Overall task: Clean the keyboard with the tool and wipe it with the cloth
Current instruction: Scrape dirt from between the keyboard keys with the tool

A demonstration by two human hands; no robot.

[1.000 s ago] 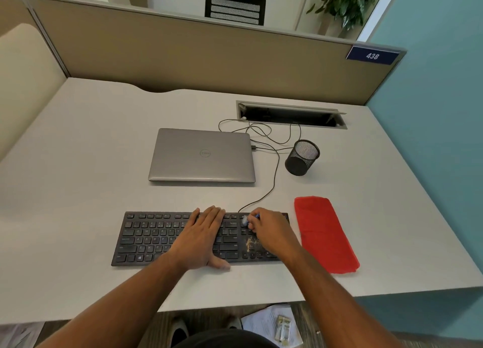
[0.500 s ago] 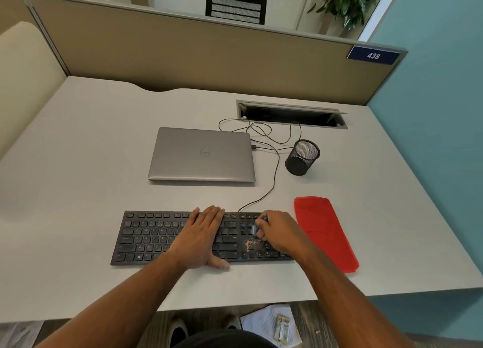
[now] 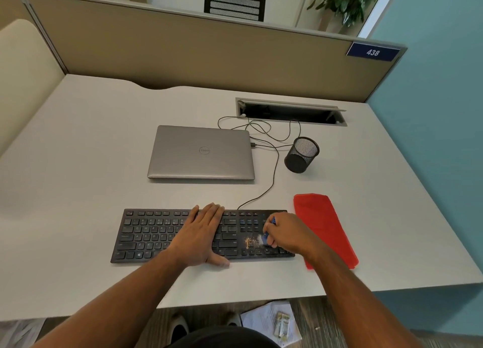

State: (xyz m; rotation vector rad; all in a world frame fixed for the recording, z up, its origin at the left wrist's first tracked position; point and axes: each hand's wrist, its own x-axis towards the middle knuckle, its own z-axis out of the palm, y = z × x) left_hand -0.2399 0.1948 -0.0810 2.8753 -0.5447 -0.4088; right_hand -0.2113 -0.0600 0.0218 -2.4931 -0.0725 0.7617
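Observation:
A black keyboard (image 3: 151,235) lies near the desk's front edge. My left hand (image 3: 201,232) rests flat on its middle keys, fingers straight. My right hand (image 3: 287,231) grips a small blue cleaning brush (image 3: 266,239) over the keyboard's right end, its pale bristles touching the keys. A patch of yellowish crumbs (image 3: 250,242) lies on the keys just left of the brush. A folded red cloth (image 3: 322,225) lies flat on the desk right of the keyboard.
A closed grey laptop (image 3: 201,153) sits behind the keyboard. A black mesh pen cup (image 3: 300,155) lies tipped beside it, with loose cables (image 3: 271,136) running to a desk cable slot (image 3: 290,111). Papers lie on the floor under the desk.
My right hand has moved the brush rightward and toward me across the keyboard's right end. The crumbs show more openly left of the brush. My left hand has stayed put.

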